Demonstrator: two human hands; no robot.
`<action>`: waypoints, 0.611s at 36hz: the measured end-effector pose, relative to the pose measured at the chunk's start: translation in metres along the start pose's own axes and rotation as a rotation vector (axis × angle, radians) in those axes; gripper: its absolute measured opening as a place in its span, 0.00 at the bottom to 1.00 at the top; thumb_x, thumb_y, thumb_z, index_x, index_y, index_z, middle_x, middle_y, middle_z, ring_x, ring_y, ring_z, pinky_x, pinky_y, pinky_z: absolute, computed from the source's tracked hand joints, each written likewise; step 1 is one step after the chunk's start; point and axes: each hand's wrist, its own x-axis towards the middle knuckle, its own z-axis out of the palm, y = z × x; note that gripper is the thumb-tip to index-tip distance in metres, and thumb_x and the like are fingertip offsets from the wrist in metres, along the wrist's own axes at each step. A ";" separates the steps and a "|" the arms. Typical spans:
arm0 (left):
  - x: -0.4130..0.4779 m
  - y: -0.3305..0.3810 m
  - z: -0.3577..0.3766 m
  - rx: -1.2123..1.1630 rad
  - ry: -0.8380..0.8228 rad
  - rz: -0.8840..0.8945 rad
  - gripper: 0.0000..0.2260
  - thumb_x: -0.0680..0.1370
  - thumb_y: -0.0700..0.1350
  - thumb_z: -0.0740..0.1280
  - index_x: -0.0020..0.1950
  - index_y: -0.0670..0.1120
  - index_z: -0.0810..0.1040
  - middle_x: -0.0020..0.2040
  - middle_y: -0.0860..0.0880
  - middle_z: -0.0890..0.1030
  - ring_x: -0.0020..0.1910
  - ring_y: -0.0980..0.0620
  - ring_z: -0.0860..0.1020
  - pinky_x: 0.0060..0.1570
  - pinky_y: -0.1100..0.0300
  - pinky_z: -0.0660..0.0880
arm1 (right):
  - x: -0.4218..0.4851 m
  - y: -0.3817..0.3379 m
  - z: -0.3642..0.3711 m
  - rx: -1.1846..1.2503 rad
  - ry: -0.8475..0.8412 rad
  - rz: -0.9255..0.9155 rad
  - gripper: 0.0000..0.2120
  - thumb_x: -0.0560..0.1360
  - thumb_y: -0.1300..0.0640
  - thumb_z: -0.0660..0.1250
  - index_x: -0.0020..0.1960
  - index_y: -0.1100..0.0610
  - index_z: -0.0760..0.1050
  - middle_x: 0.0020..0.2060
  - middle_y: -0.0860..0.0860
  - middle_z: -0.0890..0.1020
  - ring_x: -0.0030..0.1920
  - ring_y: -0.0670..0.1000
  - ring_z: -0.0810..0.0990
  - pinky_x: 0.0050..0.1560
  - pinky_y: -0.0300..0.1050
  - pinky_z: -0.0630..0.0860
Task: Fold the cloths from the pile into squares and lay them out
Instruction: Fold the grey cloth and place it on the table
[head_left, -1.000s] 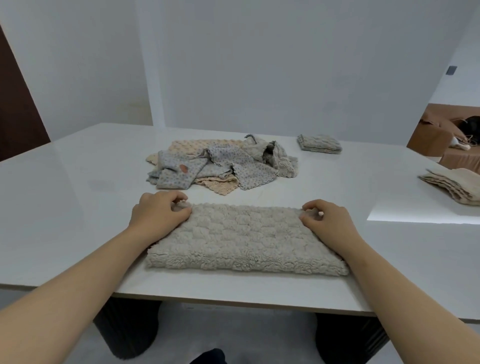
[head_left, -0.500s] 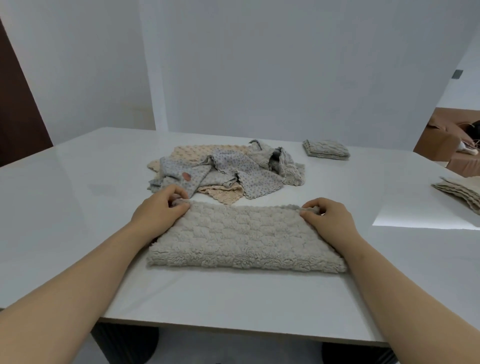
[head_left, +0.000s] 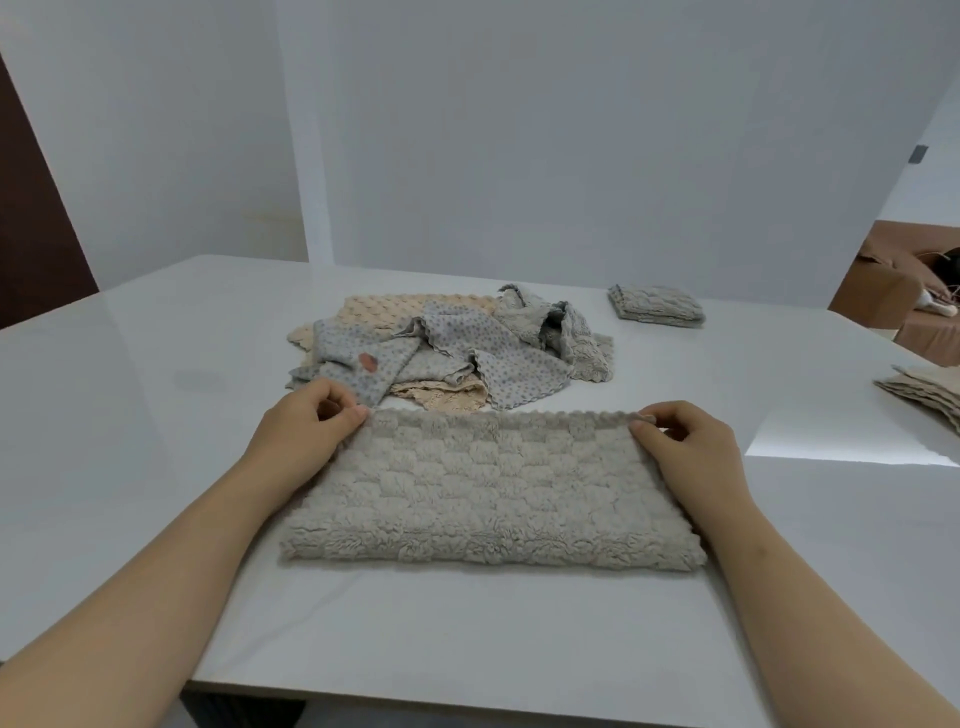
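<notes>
1. Progress is judged to be partial; one small grey folded cloth (head_left: 657, 307) is set at the far side of the table (head_left: 156, 426); a stack of beige cloths (head_left: 927, 392) is seen at the right edge, seemingly folded, though it is cut off by the frame.
2. A grey fleecy cloth (head_left: 488, 499) is laid flat near the table's front edge as a long rectangle, apparently doubled once; its scalloped far edge is kept straight.
3. Its far left corner is pinched between the thumb and curled fingers of the left hand (head_left: 306, 434); its far right corner is pinched likewise by the right hand (head_left: 693, 449); nothing else is held by either.
4. At least one more fold across the length is judged to be needed before a square is made; the cloth is not yet set among the finished ones.
5. The pile (head_left: 447, 353) is found just beyond the fleecy cloth, well short of the folded grey one; dotted grey-blue, beige and grey cloths are tangled in it, none folded; much of the work is therefore judged to be left.
</notes>
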 end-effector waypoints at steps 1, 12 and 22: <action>0.000 0.000 0.000 -0.015 0.014 -0.004 0.08 0.76 0.45 0.66 0.37 0.48 0.72 0.33 0.49 0.75 0.31 0.51 0.70 0.33 0.58 0.65 | 0.001 0.000 0.001 0.001 0.001 -0.008 0.09 0.73 0.60 0.68 0.36 0.49 0.75 0.34 0.45 0.78 0.35 0.45 0.74 0.40 0.40 0.70; 0.002 0.001 0.001 0.093 0.088 0.003 0.06 0.77 0.47 0.65 0.40 0.53 0.74 0.40 0.54 0.78 0.36 0.55 0.72 0.35 0.62 0.66 | 0.008 0.004 0.010 -0.355 -0.095 -0.010 0.03 0.75 0.56 0.64 0.44 0.54 0.74 0.40 0.49 0.77 0.45 0.50 0.73 0.44 0.41 0.65; 0.001 0.002 -0.006 0.115 0.010 0.030 0.06 0.74 0.47 0.70 0.39 0.56 0.76 0.40 0.53 0.77 0.40 0.53 0.73 0.36 0.64 0.67 | 0.009 0.003 0.010 -0.409 -0.135 -0.003 0.03 0.75 0.53 0.63 0.44 0.51 0.74 0.40 0.50 0.77 0.46 0.54 0.75 0.44 0.44 0.67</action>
